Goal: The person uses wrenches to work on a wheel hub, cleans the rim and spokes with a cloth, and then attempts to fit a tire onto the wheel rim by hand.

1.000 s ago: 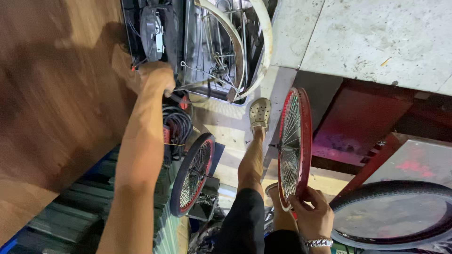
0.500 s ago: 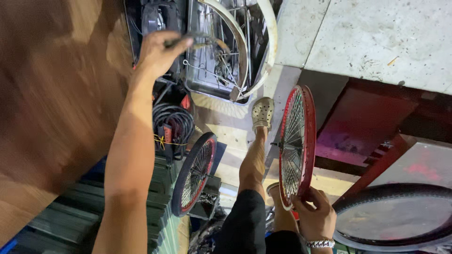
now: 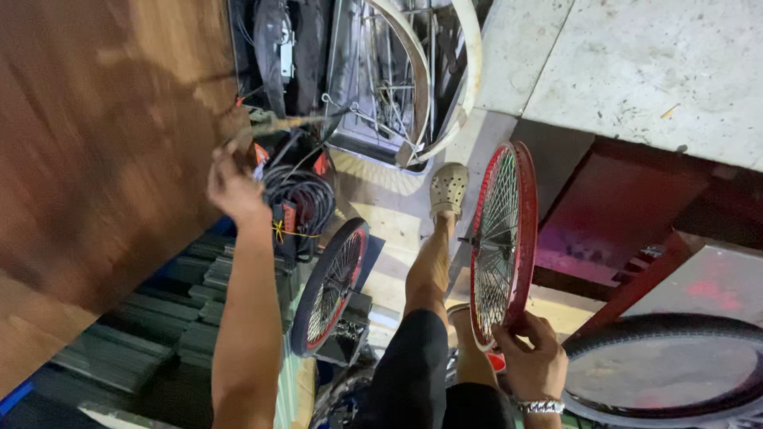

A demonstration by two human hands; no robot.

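Head view, looking down: nearest the camera, the right hand (image 3: 534, 367) grips the lower rim of a red spoked wheel (image 3: 504, 242), fingers closed around the rim. A metal bracelet (image 3: 540, 407) sits on that wrist. The wheel has no tyre and stands upright on its edge, just beside the person's bare leg (image 3: 429, 266), which stretches forward and ends in a pale perforated clog (image 3: 449, 189) on the concrete floor (image 3: 636, 63).

At the lower right lies a black tyre on a rim (image 3: 668, 373), partly cut off by the picture's edge, near the right hand but not touching it. To the left of the leg, a smaller wheel with a black tyre and red rim (image 3: 332, 284) leans upright against stacked dark green boxes (image 3: 151, 334).

Further out, the left hand (image 3: 232, 187) is raised on an outstretched arm. Its fingers are closed on a thin dark rod-like tool (image 3: 290, 123). The hand and the tool are blurred, so the kind of tool cannot be told. Beside the hand stands a large brown wooden panel (image 3: 95, 135), and just below it sits a coil of black cable (image 3: 300, 199).

Farthest away, pale cream-coloured rims (image 3: 445, 87) and other bicycle parts stand packed together by the floor's edge.
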